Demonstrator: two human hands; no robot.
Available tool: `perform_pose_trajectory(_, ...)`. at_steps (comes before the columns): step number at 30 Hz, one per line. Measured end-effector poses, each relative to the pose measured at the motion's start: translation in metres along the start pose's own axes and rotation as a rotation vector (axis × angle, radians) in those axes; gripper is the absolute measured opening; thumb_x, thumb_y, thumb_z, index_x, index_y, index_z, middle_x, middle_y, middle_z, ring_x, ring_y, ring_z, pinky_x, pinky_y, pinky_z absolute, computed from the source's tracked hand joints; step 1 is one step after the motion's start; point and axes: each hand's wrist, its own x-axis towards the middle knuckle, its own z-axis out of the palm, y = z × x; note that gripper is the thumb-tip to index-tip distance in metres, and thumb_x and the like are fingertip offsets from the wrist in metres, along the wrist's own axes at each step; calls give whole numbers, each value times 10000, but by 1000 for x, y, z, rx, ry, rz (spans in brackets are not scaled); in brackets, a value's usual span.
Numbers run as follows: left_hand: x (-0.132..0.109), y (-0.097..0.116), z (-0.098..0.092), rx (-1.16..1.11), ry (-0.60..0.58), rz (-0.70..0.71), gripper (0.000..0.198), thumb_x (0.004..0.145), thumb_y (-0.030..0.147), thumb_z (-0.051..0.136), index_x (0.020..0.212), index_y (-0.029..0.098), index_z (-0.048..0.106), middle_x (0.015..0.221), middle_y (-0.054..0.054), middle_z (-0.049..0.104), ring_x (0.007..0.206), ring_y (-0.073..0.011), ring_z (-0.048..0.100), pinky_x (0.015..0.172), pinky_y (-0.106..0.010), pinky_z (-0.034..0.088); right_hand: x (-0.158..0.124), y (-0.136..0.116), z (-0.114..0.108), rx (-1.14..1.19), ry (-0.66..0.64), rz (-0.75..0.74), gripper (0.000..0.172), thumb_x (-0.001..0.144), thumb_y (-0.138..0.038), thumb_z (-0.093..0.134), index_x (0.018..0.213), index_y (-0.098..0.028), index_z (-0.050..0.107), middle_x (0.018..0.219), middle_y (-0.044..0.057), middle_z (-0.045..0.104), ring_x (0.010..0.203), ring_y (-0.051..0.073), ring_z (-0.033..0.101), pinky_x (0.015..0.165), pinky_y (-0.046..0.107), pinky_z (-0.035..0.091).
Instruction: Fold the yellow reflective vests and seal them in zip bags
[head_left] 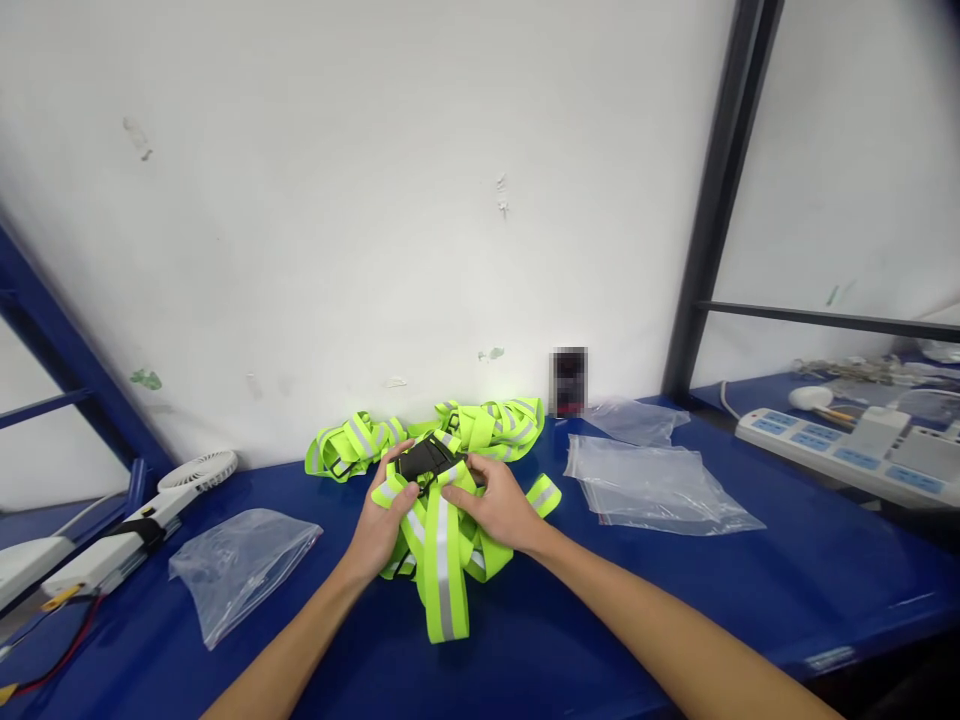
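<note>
Between my two hands is a neon yellow-green reflective strap harness (pixel 441 560) with silver stripes and a black piece (pixel 424 458) at its top. My left hand (pixel 384 515) grips its left side, thumb over the straps. My right hand (pixel 499 500) is closed on the right side, thumb and fingers pinching the webbing. One striped strap end hangs down toward me in front. Behind my hands, against the wall, lie two more bundles of the same webbing, a left bundle (pixel 356 440) and a right bundle (pixel 499 425).
A clear plastic bag (pixel 244 565) lies on the blue table (pixel 555 610) at left, and several flat clear bags (pixel 660 485) lie at right. A white handheld fan (pixel 199 470) stands far left. A power strip (pixel 840 450) and a dark upright post (pixel 712 220) are at right.
</note>
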Motion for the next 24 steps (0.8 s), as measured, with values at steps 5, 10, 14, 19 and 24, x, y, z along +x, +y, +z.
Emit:
perform_pose_trajectory(5,-12,6,1,-20,-80,48,821,683,384,766,1410,219,423,1312,-128,572,1207,-324,547,1002,-387,433,3,4,-3,361,-206,133,428,725,-348,768,1089,-189,610,1027,50,686,951,234,657,881,379,510)
perform_pose_trajectory(10,-13,9,3,-73,-124,90,811,738,513,664,1447,247,373,1383,-101,506,1280,-337,474,1059,-413,376,5,2,-4,442,-191,159,336,716,-388,767,972,-187,684,924,35,720,895,243,671,841,387,520)
perform_pose_trajectory(14,-4,7,4,32,-59,-54,781,816,515,613,1490,281,293,1382,-95,520,1293,-301,476,1072,-414,364,6,-1,-1,473,64,96,341,791,-406,703,1060,-198,677,1017,51,721,944,259,672,883,408,515)
perform_pose_trajectory(19,2,6,0,191,-215,-189,696,796,481,680,1392,190,467,1149,-114,670,1108,-300,606,950,-403,460,4,-3,1,378,193,79,421,871,-428,607,1248,-242,588,1303,63,614,1285,288,496,1077,460,389)
perform_pose_trajectory(24,-3,1,-6,256,-261,-165,400,840,439,644,1131,166,640,992,-78,699,1047,-295,609,914,-381,477,-3,-3,1,176,36,88,485,918,-331,534,1397,-312,459,1469,11,462,1421,247,316,1167,466,249)
